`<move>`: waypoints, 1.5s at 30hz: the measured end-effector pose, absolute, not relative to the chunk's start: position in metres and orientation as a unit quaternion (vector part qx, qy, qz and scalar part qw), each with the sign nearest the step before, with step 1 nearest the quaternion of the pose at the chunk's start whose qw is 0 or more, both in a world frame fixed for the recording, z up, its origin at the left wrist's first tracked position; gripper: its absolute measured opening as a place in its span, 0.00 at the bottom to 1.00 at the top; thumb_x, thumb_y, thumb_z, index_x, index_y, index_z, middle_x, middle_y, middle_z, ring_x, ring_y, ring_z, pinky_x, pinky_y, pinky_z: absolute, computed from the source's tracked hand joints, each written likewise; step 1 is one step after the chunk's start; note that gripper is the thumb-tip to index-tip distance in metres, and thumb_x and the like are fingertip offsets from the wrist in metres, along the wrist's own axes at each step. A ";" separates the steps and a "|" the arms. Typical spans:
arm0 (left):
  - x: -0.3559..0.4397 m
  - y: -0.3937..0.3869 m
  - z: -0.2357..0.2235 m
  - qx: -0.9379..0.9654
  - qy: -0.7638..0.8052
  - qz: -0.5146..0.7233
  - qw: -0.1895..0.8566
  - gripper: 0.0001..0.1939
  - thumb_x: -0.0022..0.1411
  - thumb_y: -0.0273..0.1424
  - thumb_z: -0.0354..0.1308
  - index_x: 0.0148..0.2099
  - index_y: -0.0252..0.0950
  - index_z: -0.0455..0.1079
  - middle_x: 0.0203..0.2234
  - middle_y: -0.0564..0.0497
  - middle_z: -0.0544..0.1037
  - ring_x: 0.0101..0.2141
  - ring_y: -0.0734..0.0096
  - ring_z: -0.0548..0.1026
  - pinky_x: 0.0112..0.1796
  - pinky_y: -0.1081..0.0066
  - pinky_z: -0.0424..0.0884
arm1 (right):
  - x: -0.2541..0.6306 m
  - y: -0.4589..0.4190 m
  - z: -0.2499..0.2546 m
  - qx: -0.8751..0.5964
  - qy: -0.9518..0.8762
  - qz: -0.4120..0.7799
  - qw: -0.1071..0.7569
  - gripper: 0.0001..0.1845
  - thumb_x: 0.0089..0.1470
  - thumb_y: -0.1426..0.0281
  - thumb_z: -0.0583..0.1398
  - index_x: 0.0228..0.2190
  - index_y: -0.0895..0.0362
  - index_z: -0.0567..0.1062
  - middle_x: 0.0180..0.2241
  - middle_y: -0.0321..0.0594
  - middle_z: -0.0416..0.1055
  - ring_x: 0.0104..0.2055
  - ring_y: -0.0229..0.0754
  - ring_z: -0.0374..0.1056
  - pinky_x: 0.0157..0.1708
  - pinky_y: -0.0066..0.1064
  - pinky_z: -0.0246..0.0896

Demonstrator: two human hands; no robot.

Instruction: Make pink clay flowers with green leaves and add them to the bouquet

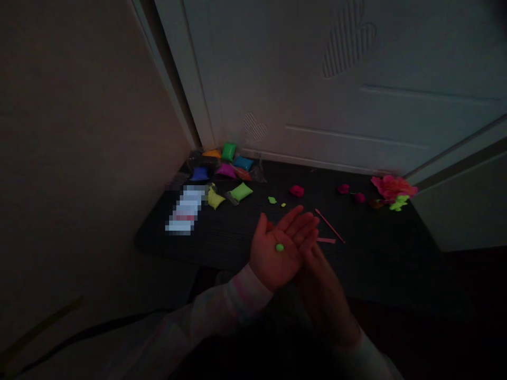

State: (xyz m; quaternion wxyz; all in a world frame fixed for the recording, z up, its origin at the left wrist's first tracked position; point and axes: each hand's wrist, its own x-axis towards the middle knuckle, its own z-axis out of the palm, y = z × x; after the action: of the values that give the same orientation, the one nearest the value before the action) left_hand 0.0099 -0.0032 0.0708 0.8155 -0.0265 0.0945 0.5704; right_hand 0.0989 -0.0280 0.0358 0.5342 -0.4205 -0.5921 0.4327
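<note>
My left hand point(275, 253) is turned palm up above the table's front part, its fingers stretched out. A small ball of light green clay point(279, 247) rests on that palm. My right hand point(327, 287) is just to the right, touching the left hand from behind and below. Its fingers are mostly hidden by the left hand. Beyond the hands lie a green clay piece point(272, 200) and a tiny yellow-green bit point(283, 205). A thin pink stick tool point(330, 226) and a flat pink strip point(326, 240) lie right of my fingers.
Clay packets point(228, 152) in several colours sit at the dark table's back left, near a yellow packet point(215, 199), a light green packet point(241, 192) and a blurred white sheet point(185, 210). Red clay lumps point(297, 191) and a pink flower point(394, 187) lie farther right. A white panel point(277, 63) rises behind.
</note>
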 end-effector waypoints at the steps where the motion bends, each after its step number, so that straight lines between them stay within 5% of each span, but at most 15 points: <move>1: 0.011 -0.004 0.071 -0.028 0.096 0.568 0.817 0.32 0.63 0.47 0.31 0.43 0.30 0.71 0.33 0.45 0.79 0.43 0.62 0.74 0.52 0.63 0.58 | 0.094 -0.029 0.033 -0.413 -0.588 0.453 0.528 0.20 0.60 0.69 0.45 0.53 0.51 0.60 0.48 0.42 0.70 0.46 0.41 0.69 0.38 0.38 0.71; 7: 0.016 -0.006 0.070 -0.028 0.081 0.553 0.829 0.36 0.63 0.47 0.29 0.41 0.28 0.72 0.32 0.43 0.79 0.37 0.64 0.76 0.49 0.62 0.60 | 0.083 -0.031 0.045 -0.441 -0.296 0.687 0.496 0.25 0.48 0.60 0.60 0.49 0.50 0.67 0.52 0.41 0.65 0.52 0.43 0.64 0.50 0.37 0.62; 13: 0.013 -0.005 0.070 -0.011 0.086 0.552 0.829 0.38 0.61 0.49 0.27 0.41 0.29 0.72 0.33 0.42 0.79 0.40 0.62 0.75 0.49 0.61 0.60 | 0.085 -0.034 0.054 -0.403 -0.244 0.747 0.469 0.21 0.46 0.63 0.61 0.45 0.50 0.71 0.53 0.41 0.64 0.57 0.47 0.57 0.57 0.44 0.48; 17: 0.010 -0.003 0.070 0.008 0.097 0.558 0.824 0.38 0.60 0.52 0.28 0.42 0.29 0.71 0.35 0.41 0.78 0.42 0.61 0.74 0.50 0.61 0.58 | 0.086 -0.034 0.052 -0.376 -0.255 0.763 0.460 0.19 0.47 0.64 0.61 0.43 0.51 0.72 0.52 0.40 0.65 0.56 0.46 0.58 0.57 0.43 0.48; 22: 0.009 -0.002 0.068 0.030 0.116 0.572 0.811 0.39 0.59 0.53 0.28 0.42 0.29 0.71 0.35 0.41 0.78 0.43 0.61 0.73 0.51 0.61 0.58 | 0.085 -0.033 0.047 -0.407 -0.284 0.749 0.439 0.28 0.45 0.63 0.62 0.49 0.55 0.65 0.53 0.47 0.63 0.54 0.48 0.61 0.54 0.45 0.53; 28: 0.006 0.003 0.064 0.098 0.171 0.635 0.747 0.39 0.59 0.52 0.27 0.43 0.31 0.71 0.37 0.44 0.78 0.46 0.66 0.71 0.53 0.68 0.55 | 0.085 -0.034 0.034 -0.517 -0.383 0.571 0.510 0.23 0.39 0.66 0.65 0.39 0.52 0.65 0.40 0.39 0.68 0.42 0.42 0.67 0.39 0.35 0.64; 33: 0.007 0.006 0.058 0.139 0.232 0.665 0.696 0.38 0.61 0.50 0.24 0.42 0.34 0.71 0.39 0.47 0.77 0.50 0.69 0.68 0.55 0.69 0.52 | 0.089 -0.035 0.034 -0.533 -0.581 0.434 0.436 0.07 0.47 0.65 0.60 0.27 0.55 0.68 0.27 0.35 0.65 0.30 0.37 0.64 0.30 0.30 0.61; 40: -0.009 0.014 0.039 0.216 0.406 0.684 0.567 0.30 0.62 0.47 0.31 0.41 0.36 0.70 0.42 0.46 0.76 0.48 0.66 0.70 0.49 0.64 0.62 | 0.123 -0.014 0.019 -0.506 -0.759 0.200 0.358 0.08 0.53 0.66 0.56 0.33 0.56 0.72 0.33 0.42 0.73 0.37 0.42 0.68 0.39 0.36 0.63; 45: -0.036 0.019 0.015 0.250 0.471 0.686 0.496 0.27 0.61 0.48 0.36 0.40 0.37 0.71 0.39 0.46 0.77 0.41 0.66 0.73 0.43 0.65 0.66 | 0.147 -0.006 -0.003 -0.494 -0.798 0.173 0.300 0.09 0.52 0.69 0.56 0.35 0.56 0.74 0.34 0.43 0.74 0.39 0.46 0.67 0.41 0.42 0.62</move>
State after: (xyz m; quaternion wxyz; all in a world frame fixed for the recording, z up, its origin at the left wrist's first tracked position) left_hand -0.0358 0.0191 0.0153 0.4956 0.2504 0.4708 0.6856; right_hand 0.1465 -0.0057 -0.0030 0.2999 -0.4937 -0.7977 0.1735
